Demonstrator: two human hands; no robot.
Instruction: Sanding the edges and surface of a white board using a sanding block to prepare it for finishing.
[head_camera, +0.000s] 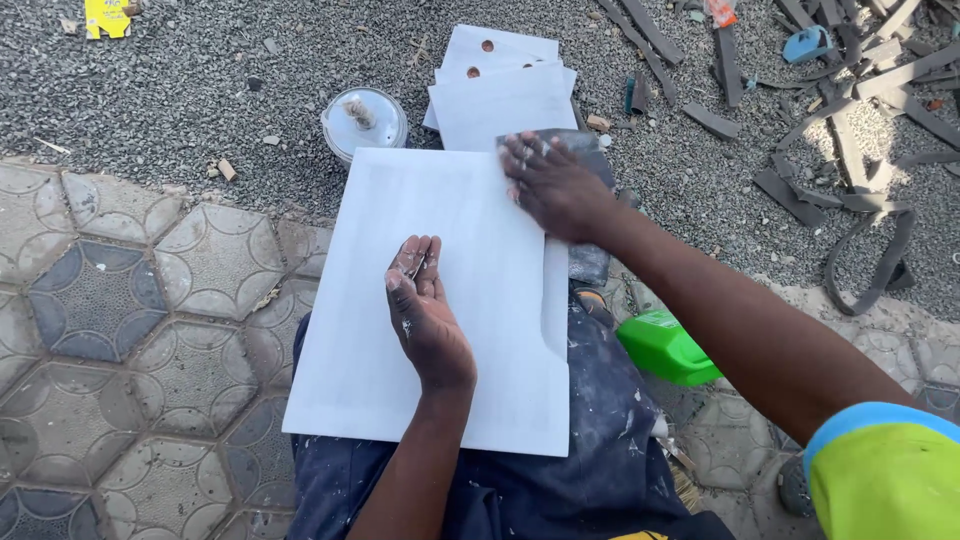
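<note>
A large white board (400, 330) lies flat across my lap. My left hand (425, 310) rests on its middle, palm turned sideways, fingers together and dusted with white; it holds nothing I can make out. My right hand (553, 185) presses a grey sheet of sandpaper (578, 145) against the board's far right corner, fingers spread over it.
A stack of smaller white boards (500, 85) with small holes lies on the gravel beyond. A round white tin (364, 122) stands left of them. A green plastic container (665, 348) sits by my right knee. Dark strips and scraps (850, 150) litter the right. Hexagonal paving (130, 330) is on the left.
</note>
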